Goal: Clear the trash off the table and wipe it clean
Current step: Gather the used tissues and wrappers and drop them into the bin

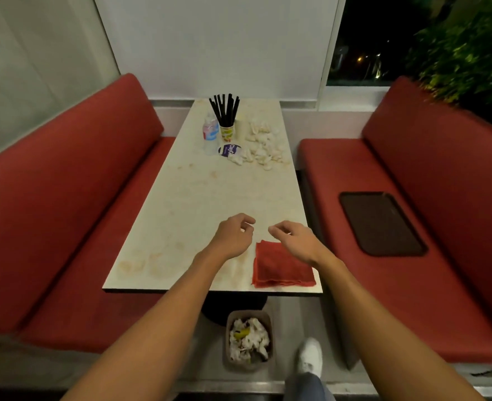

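- The left hand (234, 233) is out over the near end of the table (198, 198), fingers loosely curled and holding nothing.
- The right hand (294, 237) is just beside it, equally loose and empty, over the far corner of the red cloth (282, 266); whether it touches the cloth I cannot tell.
- The cloth lies folded flat at the near right corner of the table, right up to the edge.
- The tabletop is smeared with pale brownish stains, the heaviest near the front left corner.
- The trash is at the far end: a scatter of crumpled napkins (263, 146) on the right side, with a round blue-and-white lid (228, 149) touching their near left edge.
- Beside them stand a paper cup (227, 133) full of black straws (224, 111) and a clear water bottle (210, 134) to its left.
- A small bin (249, 340) sits on the floor below the near edge of the table, already stuffed with crumpled paper.
- Red benches flank the table; a dark tray (380, 224) lies on the seat of the right one.
- A white shoe (310, 355) shows just right of the bin.
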Motion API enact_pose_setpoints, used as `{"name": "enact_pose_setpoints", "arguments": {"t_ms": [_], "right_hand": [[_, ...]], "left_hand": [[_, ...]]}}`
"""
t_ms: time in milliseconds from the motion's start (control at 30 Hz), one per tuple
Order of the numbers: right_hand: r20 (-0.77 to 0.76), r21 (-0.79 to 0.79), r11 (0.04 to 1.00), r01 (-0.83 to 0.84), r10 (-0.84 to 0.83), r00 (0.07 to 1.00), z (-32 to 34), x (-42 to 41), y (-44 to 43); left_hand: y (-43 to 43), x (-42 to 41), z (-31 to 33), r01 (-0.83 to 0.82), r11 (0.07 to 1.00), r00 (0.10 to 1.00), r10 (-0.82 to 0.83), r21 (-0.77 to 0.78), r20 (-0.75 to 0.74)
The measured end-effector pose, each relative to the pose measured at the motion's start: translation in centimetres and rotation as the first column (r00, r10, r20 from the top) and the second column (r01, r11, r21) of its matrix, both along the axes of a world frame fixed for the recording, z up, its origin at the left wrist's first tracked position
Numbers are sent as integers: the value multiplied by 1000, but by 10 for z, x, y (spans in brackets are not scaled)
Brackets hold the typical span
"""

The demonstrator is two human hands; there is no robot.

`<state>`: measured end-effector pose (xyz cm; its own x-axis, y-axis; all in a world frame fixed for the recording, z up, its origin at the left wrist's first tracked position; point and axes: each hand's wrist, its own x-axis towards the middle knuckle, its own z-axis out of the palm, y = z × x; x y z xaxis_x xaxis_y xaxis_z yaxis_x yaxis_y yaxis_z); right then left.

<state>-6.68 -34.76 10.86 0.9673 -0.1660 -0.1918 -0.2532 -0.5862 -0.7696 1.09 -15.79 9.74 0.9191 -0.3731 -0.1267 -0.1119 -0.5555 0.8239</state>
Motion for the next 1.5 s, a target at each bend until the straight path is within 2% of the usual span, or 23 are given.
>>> {"name": "enact_pose_setpoints", "arguments": {"t_ms": [333, 567, 733, 967, 1133, 1300, 1433, 1500], "right_hand": [[48, 50, 999, 5, -8, 999, -20, 149, -69], [-34, 85, 992, -97, 100, 994, -41, 281, -113], [-67, 10, 978, -208, 208, 976, -49, 372, -136], [-21, -50, 959, -278, 278, 960, -73, 472, -129], [-10, -162, 930, -330, 333, 943, -99, 528, -115], [-31, -206, 921, -332, 332, 943, -120, 559, -106], [73, -218, 932, -289, 311, 948, -130, 556, -103], [113, -172, 949, -263, 284, 952, -134, 551, -104]], "left_hand": [[-60, 129, -13, -134, 990, 991, 133, -38, -20], [-109, 241, -27, -280, 960, 956, 279, 8, -91], [-131, 310, -30, -382, 923, 913, 386, 55, -135], [-137, 379, -45, -484, 866, 847, 499, 123, -182], [-133, 413, -61, -504, 851, 826, 525, 148, -205], [-129, 432, -79, -527, 836, 805, 549, 152, -225], [-133, 439, -88, -539, 827, 798, 563, 163, -217], [-136, 440, -90, -562, 814, 786, 581, 148, -209]]}}
